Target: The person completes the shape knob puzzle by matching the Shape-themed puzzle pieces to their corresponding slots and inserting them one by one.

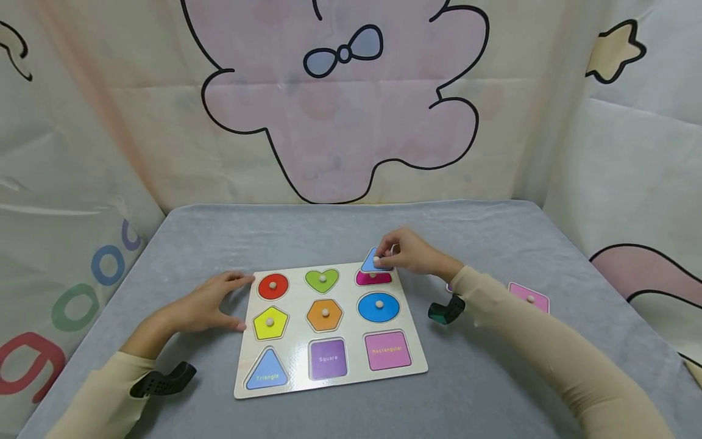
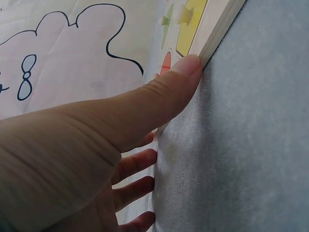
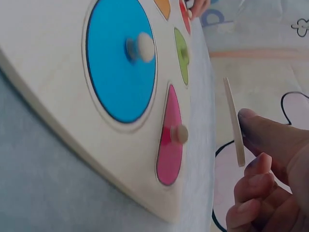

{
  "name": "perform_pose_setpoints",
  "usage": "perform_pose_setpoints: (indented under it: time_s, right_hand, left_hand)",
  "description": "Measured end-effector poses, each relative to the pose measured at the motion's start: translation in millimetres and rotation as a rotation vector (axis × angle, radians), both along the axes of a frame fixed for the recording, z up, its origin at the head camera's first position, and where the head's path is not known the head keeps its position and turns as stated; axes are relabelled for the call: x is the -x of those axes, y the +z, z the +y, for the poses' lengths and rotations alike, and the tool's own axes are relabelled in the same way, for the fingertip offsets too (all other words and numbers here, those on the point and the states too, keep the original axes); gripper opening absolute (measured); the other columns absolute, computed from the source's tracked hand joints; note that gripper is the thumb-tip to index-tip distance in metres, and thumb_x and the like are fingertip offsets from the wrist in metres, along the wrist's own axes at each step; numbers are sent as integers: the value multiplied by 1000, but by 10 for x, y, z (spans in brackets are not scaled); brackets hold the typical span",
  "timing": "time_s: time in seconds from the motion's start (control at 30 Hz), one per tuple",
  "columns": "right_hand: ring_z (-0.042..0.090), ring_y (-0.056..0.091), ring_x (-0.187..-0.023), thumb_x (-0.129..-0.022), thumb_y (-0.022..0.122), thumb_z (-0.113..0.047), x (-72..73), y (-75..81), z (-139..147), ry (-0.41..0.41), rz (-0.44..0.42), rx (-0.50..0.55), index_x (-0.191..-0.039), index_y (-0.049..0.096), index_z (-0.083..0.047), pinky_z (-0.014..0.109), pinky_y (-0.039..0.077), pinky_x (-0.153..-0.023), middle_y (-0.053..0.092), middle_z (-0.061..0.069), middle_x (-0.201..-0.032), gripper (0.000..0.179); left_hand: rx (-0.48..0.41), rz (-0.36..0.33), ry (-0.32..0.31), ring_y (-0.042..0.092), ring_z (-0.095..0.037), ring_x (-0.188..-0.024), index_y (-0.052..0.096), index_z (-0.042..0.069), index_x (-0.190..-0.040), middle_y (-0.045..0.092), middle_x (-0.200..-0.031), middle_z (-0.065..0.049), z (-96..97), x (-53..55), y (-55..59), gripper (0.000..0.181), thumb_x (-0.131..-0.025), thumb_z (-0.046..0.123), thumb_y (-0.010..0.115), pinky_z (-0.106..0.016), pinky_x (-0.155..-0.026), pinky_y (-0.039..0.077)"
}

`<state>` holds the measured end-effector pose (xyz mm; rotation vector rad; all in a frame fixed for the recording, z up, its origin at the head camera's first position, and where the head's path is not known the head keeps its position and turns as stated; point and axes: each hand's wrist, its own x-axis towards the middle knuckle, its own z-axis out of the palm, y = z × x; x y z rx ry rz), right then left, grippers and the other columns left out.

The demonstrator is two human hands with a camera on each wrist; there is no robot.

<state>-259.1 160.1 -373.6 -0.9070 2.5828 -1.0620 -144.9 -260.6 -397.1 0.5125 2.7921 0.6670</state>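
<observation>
My right hand (image 1: 417, 251) pinches a blue triangle puzzle piece (image 1: 368, 262) by its knob, above the far right corner of the wooden shape board (image 1: 298, 347). In the right wrist view, the triangle piece (image 3: 233, 121) appears edge-on, raised off the board. It partly covers the magenta piece (image 1: 374, 278) in the head view. The left hand (image 1: 205, 305) touches the board's left edge with thumb and fingertips, fingers extended. On the board's near row, the triangle (image 1: 267, 371), square (image 1: 328, 358) and rectangle (image 1: 387, 350) recesses show their printed words.
Knobbed pieces fill the other recesses, among them a red circle (image 1: 273, 286), green heart (image 1: 322, 280) and blue oval (image 1: 378, 306). A pink piece (image 1: 529, 297) lies on the grey cloth to the right. The edge of a purple piece (image 1: 449, 287) shows behind the right wrist.
</observation>
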Motion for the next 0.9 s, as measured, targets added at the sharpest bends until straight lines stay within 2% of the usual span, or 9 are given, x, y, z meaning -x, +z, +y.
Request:
perform_pose_setpoints:
  time_s: [0.23, 0.5, 0.73, 0.9]
  right_hand:
    - [17, 49, -71, -88, 79, -15, -134, 18, -120, 48, -13, -12, -91, 75, -6, 21, 40, -60, 57, 3, -79, 10]
    - [16, 50, -70, -88, 80, -14, -199, 59, -229, 83, -32, 15, -91, 75, -6, 20, 43, -58, 54, 2, -75, 10]
    - [16, 53, -78, -88, 79, -14, -276, 70, -330, 139, -10, 15, -94, 77, -6, 21, 47, -66, 59, 3, -79, 10]
    - [15, 53, -78, -88, 79, -13, -321, 38, -375, 139, -33, 19, -97, 76, -5, 21, 47, -67, 59, 4, -80, 12]
  left_hand:
    - [2, 0, 1, 39, -48, -135, 42, 3, -152, 41, -150, -28, 19, -14, 18, 102, -72, 44, 89, -70, -107, 37]
    - [2, 10, 3, 39, -49, -135, 42, 4, -152, 41, -150, -28, 23, -14, 21, 101, -72, 44, 89, -72, -106, 37]
    - [9, 11, 10, 39, -49, -135, 43, 3, -152, 41, -150, -29, 26, -17, 22, 102, -72, 44, 89, -72, -106, 37]
    - [10, 11, 6, 39, -49, -135, 43, 3, -152, 41, -150, -29, 29, -12, 23, 102, -71, 44, 90, -71, -106, 37]
